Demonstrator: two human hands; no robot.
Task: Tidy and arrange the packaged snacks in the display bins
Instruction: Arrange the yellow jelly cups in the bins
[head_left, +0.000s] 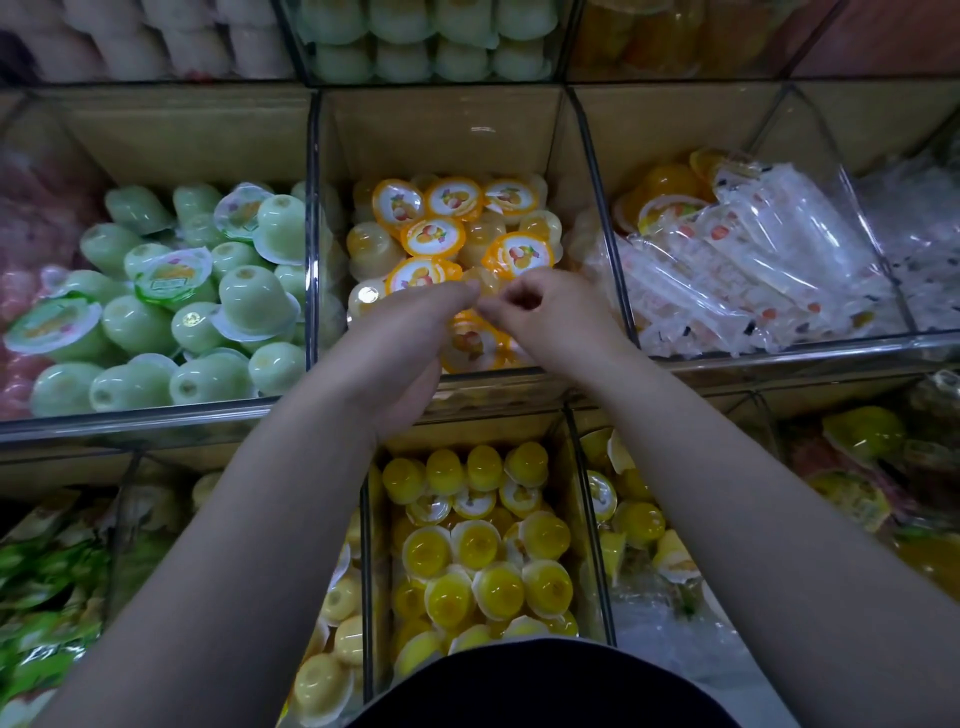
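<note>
Both my hands reach into the middle clear bin (313, 218), which holds several orange-lidded jelly cups (434, 236). My left hand (410, 338) and my right hand (540, 317) meet over the front of the pile and together pinch one pale yellow jelly cup (480, 283) between their fingertips. Another orange-lidded cup (470, 343) lies just below, between the wrists. Some cups in this bin lie lid up, others on their sides or upside down.
Green jelly cups (171, 306) fill the bin to the left; clear wrapped jelly sticks (737, 270) fill the bin to the right. Yellow cups (483, 551) sit in the lower bin under my arms. Pale cups (431, 36) stack on the upper shelf.
</note>
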